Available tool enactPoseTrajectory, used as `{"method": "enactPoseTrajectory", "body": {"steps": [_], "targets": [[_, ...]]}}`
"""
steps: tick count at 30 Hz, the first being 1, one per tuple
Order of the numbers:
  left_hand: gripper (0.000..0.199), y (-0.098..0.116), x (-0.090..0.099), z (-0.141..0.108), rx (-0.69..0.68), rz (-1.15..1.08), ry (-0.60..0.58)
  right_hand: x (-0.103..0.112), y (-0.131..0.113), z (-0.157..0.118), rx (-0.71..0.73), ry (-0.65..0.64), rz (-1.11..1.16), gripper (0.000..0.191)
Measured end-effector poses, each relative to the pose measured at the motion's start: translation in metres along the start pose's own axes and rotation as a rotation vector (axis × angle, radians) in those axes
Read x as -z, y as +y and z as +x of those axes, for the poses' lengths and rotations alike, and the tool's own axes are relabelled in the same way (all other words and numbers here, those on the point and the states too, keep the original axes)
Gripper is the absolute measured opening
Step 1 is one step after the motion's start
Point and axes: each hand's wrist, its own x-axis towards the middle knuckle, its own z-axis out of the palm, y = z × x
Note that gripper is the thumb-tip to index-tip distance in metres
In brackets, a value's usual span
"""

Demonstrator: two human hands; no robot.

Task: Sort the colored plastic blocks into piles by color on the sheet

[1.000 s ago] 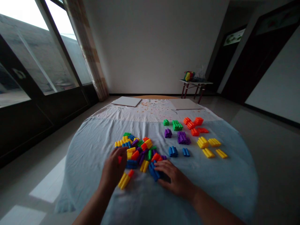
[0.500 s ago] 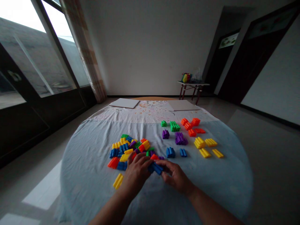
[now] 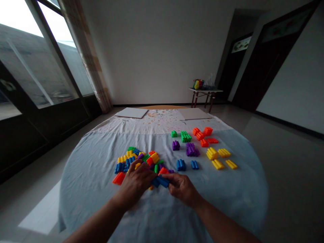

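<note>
Blue blocks [image 3: 162,181] are pinched between both hands near the front of the mixed pile. My right hand [image 3: 184,189] grips their right end with thumb and fingers. Over the pile's front edge, my left hand [image 3: 138,180] has its fingertips at the left end of the same blocks. The mixed pile [image 3: 153,158] of yellow, blue, red, green and purple blocks lies just beyond my left hand, which hides part of it. To the right, separate groups stand by colour: blue [image 3: 181,165], purple [image 3: 192,149], green [image 3: 186,136], orange-red [image 3: 199,135] and yellow [image 3: 212,153].
A pale cloth covers the round table [image 3: 88,189]. Two flat boards, one at left [image 3: 132,112] and one at right [image 3: 194,113], lie at its far side. Beyond stands a small side table [image 3: 205,90] with a colourful bag [image 3: 198,84] on it.
The view has shifted slightly. My left hand has moved left and now covers the yellow block that lay near it, while the right hand's fingers have closed more tightly on the blue blocks.
</note>
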Motion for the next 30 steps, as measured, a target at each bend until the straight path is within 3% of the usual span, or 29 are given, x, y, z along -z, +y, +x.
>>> {"method": "enactPoseTrajectory", "body": {"steps": [6,10,13,17,19,22,24,30], "targets": [[0.022,-0.036,0.022,-0.009,0.343,-0.013,0.049,0.014,-0.014,-0.007,0.086,0.046,-0.029,0.038],[0.038,-0.025,0.022,-0.007,0.616,-0.413,-0.011,0.015,-0.013,-0.007,0.214,0.040,-0.237,0.034],[0.041,-0.018,0.010,0.000,0.730,-0.635,0.021,0.009,-0.002,-0.007,0.342,-0.065,-0.526,0.032],[0.039,-0.015,-0.006,0.007,0.721,-0.574,0.165,0.003,0.002,-0.008,0.396,-0.201,-0.679,0.030],[0.036,-0.006,-0.011,0.009,0.662,-0.552,0.185,0.004,-0.007,-0.008,0.402,-0.109,-0.648,0.030],[0.028,0.018,-0.018,0.014,0.510,-0.530,0.157,0.009,-0.024,-0.006,0.395,0.165,-0.563,0.034],[0.025,0.033,-0.022,0.019,0.427,-0.521,0.125,0.014,-0.032,-0.005,0.377,0.242,-0.533,0.038],[0.031,0.045,-0.025,0.032,0.348,-0.525,0.071,0.027,-0.041,-0.007,0.280,0.077,-0.494,0.028]]}}
